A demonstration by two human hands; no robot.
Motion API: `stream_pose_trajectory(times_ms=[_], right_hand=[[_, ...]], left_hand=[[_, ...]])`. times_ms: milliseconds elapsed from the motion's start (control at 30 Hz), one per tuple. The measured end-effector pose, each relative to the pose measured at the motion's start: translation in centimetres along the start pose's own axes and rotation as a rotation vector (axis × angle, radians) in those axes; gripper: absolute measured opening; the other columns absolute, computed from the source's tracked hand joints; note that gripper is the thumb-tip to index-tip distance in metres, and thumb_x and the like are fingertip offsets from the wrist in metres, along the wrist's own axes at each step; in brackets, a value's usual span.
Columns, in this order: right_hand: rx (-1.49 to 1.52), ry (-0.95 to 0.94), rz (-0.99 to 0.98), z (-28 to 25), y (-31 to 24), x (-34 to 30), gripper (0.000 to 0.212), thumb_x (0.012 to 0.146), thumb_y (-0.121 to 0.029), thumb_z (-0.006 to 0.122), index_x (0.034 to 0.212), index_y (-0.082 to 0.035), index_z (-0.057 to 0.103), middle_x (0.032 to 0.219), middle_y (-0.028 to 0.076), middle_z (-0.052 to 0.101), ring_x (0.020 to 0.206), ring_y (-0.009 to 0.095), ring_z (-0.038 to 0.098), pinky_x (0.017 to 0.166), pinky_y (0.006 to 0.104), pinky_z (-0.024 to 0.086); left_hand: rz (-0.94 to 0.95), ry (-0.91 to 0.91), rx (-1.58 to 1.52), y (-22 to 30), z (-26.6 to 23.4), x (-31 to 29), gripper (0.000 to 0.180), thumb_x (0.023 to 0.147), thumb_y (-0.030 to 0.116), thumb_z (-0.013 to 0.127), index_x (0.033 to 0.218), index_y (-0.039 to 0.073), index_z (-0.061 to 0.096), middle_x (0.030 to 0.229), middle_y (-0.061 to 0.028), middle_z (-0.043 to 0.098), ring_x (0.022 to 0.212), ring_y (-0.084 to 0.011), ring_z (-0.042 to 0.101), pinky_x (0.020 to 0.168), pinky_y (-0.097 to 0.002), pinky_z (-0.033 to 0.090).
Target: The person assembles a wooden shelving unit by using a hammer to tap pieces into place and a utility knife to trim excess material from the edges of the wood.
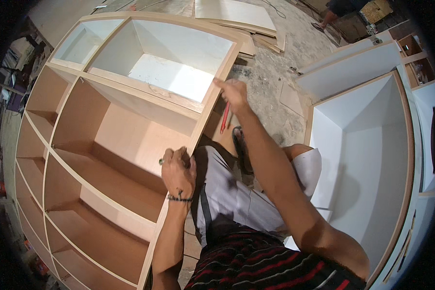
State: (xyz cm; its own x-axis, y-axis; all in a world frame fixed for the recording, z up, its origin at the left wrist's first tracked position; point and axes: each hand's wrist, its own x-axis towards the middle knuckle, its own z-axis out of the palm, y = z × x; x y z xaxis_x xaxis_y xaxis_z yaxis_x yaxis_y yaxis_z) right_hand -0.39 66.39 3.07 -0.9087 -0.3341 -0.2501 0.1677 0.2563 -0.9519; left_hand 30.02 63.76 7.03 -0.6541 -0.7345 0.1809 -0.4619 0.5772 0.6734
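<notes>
A large wooden cabinet frame (147, 241) with many compartments lies beside me on the left, its pale edging facing up. My left hand (179, 170), with a ring and a dark beaded bracelet, is at the cabinet's near right edge. Its fingers are curled, and whatever they may hold is hidden. Farther along the same edge, my right hand (234, 94) is closed with thumb and forefinger at the frame's corner side. A red pencil-like stick (224, 118) juts down from below that hand, its upper end hidden by the palm.
On the right stands a white-lined cabinet (367, 145) with brown edging. Pale boards (237, 14) are stacked on the concrete floor (270, 72) at the back. Part of another person's leg (327, 20) shows at the far right. My knees sit close against the wooden cabinet.
</notes>
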Motion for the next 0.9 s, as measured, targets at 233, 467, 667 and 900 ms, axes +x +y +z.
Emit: stream_pose_trajectory(times_ms=[233,467,667,900], right_hand=[[0.013,0.104,0.040,-3.8,-2.2,11.3,0.025,0.088,-0.023,0.082,0.077,-0.006,0.067,0.069,0.003,0.062,0.051,0.009,0.049,0.042,0.0260,0.035],[0.128,-0.087,0.105,-0.2,-0.9,-0.2,0.021,0.093,-0.018,0.077,0.083,-0.007,0.061,0.066,0.001,0.058,0.050,0.010,0.050,0.044,0.0259,0.038],[0.054,-0.184,0.172,1.1,0.5,-9.5,0.025,0.092,-0.021,0.078,0.085,-0.008,0.058,0.068,0.000,0.058,0.052,0.008,0.051,0.044,0.0232,0.038],[0.036,-0.373,0.134,2.0,2.4,-16.5,0.028,0.090,-0.023,0.081,0.081,-0.011,0.057,0.067,0.003,0.064,0.046,0.008,0.050,0.040,0.0226,0.037]], left_hand=[[-0.095,-0.090,0.109,-2.0,-4.9,-7.2,0.033,0.076,0.006,0.079,0.108,0.003,0.070,0.088,-0.0152,0.058,0.083,-0.0352,0.059,0.074,-0.0454,0.049],[-0.025,0.054,0.148,-3.8,-5.9,-9.2,0.034,0.072,0.004,0.080,0.104,0.003,0.070,0.086,-0.0155,0.054,0.087,-0.0349,0.057,0.078,-0.0459,0.043],[0.024,0.052,0.134,-4.1,-6.1,-9.3,0.033,0.070,0.005,0.081,0.103,0.005,0.072,0.085,-0.0135,0.055,0.084,-0.0341,0.057,0.077,-0.0443,0.045],[0.028,0.065,0.151,-4.0,-5.8,-9.1,0.029,0.069,0.006,0.080,0.097,0.006,0.074,0.084,-0.0120,0.056,0.082,-0.0309,0.058,0.077,-0.0435,0.043]])
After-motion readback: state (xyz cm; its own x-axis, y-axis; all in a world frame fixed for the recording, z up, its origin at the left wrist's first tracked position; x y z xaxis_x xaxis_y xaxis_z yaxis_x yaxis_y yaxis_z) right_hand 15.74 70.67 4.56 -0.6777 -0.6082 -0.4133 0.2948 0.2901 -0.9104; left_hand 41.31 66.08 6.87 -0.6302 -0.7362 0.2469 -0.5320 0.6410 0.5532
